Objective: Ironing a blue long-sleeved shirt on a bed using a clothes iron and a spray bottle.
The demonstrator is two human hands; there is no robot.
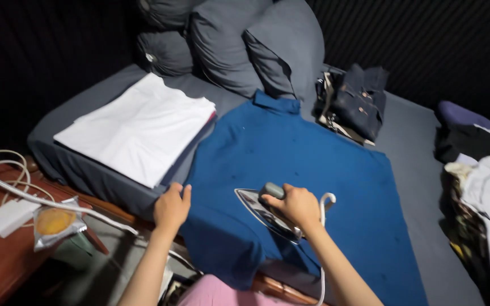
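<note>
Right hand [297, 207] fingers clench the iron [267, 214] handle; left hand [171, 207] presses loosely curled on the blue shirt [290, 153].

Both bare forearms reach up from the bottom edge, roughly parallel and angled slightly toward each other. Left hand [172, 206] lies palm down, fingers together and lightly curled, thumb out to the side, pressing flat at the left edge of the blue shirt [290, 170]. Right hand [297, 206] sits over the shirt's middle, wrist bent, fingers wrapped tight round a grey handle, knuckles up.
</note>
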